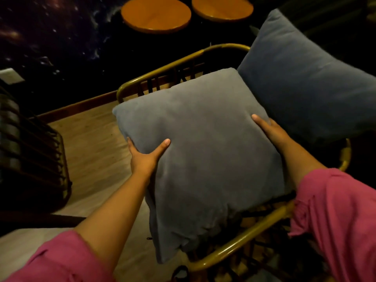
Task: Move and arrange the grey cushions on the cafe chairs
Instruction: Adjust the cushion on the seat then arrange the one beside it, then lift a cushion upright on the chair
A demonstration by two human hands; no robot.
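A square grey cushion [203,155] fills the middle of the head view, above the seat of a cafe chair with a brass-coloured tube frame [230,247]. My left hand [145,156] grips its left edge, thumb on top. My right hand [270,131] holds its right edge, fingers pressed into the fabric. A second grey cushion [301,78] leans upright at the chair's right side, touching the first cushion's far right corner. Both my sleeves are pink.
Two round orange wooden tabletops [155,14] [222,7] stand beyond the chair. Another dark chair with a slatted back [30,143] is at the left. Light wooden floor [91,139] lies between them, and a dark starry wall [50,27] is behind.
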